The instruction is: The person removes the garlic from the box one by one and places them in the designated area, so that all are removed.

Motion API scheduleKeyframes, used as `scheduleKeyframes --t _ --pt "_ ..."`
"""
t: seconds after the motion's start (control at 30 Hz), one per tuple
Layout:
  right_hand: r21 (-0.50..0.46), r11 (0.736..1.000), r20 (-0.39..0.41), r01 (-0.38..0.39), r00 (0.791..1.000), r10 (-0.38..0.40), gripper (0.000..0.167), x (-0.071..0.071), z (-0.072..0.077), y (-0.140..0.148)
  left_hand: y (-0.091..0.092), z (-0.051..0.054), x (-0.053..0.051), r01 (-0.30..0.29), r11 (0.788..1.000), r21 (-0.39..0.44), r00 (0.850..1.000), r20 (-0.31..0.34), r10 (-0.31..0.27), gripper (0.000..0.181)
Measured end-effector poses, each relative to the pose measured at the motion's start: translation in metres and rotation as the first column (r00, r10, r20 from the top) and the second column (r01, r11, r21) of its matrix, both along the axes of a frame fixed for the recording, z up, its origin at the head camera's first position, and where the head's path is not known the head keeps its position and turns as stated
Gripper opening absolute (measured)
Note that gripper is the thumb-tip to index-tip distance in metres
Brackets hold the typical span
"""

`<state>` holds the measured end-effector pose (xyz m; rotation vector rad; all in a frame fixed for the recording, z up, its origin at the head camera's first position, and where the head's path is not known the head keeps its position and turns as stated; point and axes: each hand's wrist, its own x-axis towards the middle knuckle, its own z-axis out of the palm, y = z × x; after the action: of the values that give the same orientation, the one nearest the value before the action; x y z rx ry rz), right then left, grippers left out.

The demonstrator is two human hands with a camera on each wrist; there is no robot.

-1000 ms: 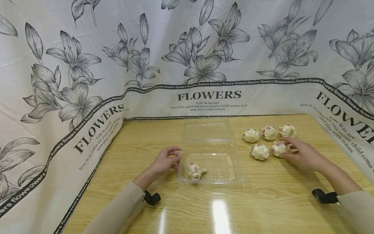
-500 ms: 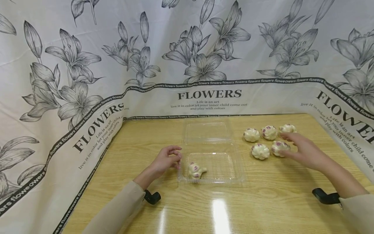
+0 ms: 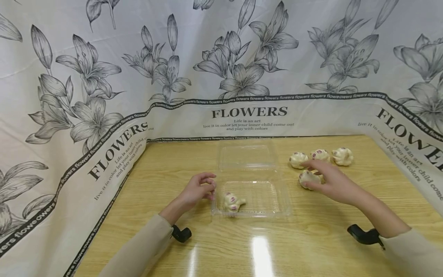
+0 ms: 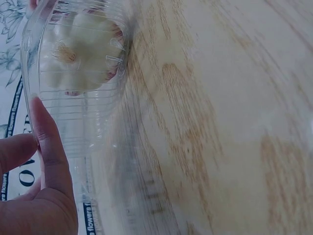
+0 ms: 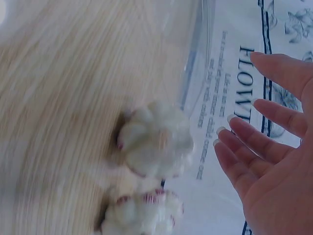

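At the left edge of a clear plastic box (image 3: 284, 209), my left hand (image 3: 198, 189) pinches the rim; the left wrist view shows thumb and index finger (image 4: 54, 156) meeting there. One white garlic bulb with purple marks (image 3: 232, 202) lies inside the box at the near left, its stem pointing right. My right hand (image 3: 332, 184) hovers over the loose bulbs on the right, fingers spread and holding nothing. Nearest its fingertips is a garlic bulb (image 3: 307, 179), partly covered by the hand. In the right wrist view two bulbs (image 5: 156, 139) sit beyond the extended fingers (image 5: 244, 147).
Behind the hand, more garlic bulbs stand in a row: one at left (image 3: 297, 160), one in the middle (image 3: 320, 154) and one at right (image 3: 343, 156). The box's lid (image 3: 245, 156) lies folded back. A flower-printed curtain (image 3: 249, 117) borders the wooden table (image 3: 166, 161).
My right hand has moved left from the front right bulb to the front left one, uncovering the back right bulb. The left hand has stayed at the box.
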<state>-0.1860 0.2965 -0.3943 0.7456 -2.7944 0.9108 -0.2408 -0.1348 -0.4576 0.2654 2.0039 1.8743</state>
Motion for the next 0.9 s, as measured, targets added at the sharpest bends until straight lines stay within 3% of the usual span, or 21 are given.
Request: scheduleKeyframes --t 0.3,0.43,0.6,0.9 --pt "-0.008 0.991 0.01 -0.137 0.991 0.137 0.038 0.0 -0.01 -0.04 0.001 0.0 0.001 0.0 1.0 -0.007 1.0 -0.012 -0.001 0.049" --pt "0.002 0.984 -0.029 -0.179 0.983 0.179 0.029 -0.001 -0.013 -0.053 0.0 0.0 0.002 -0.001 1.0 -0.005 1.0 -0.016 0.001 0.049" --pt "0.013 0.981 -0.077 -0.196 0.978 0.196 0.025 -0.002 -0.014 -0.063 0.0 0.001 0.003 -0.001 1.0 -0.004 1.0 -0.014 0.001 0.05" --pt "0.012 0.981 0.009 -0.194 0.981 0.194 0.036 -0.001 -0.02 -0.087 0.001 0.001 0.002 -0.001 1.0 -0.004 1.0 -0.01 0.001 0.049"
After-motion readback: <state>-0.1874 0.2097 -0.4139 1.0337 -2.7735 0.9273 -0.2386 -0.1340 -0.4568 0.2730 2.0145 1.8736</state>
